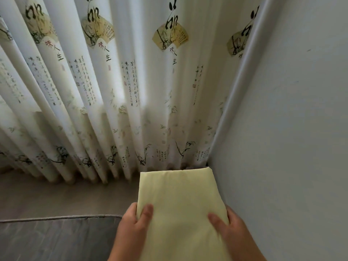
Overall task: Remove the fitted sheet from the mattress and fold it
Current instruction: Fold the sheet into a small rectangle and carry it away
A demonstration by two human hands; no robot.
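The pale yellow fitted sheet (178, 200) is folded into a flat rectangle and held out in front of me, its far edge near the curtain's hem. My left hand (131, 223) grips its left edge, thumb on top and fingers underneath. On the other side my right hand (229, 227) grips the right edge the same way, thumb lying across the top. The bare grey mattress (56, 240) with its piped edge shows at the lower left.
A white curtain (113, 91) printed with ink bamboo and calligraphy hangs across the back down to the floor. A plain white wall (291, 147) closes the right side, close to the sheet. A strip of grey-brown floor (66, 196) lies between mattress and curtain.
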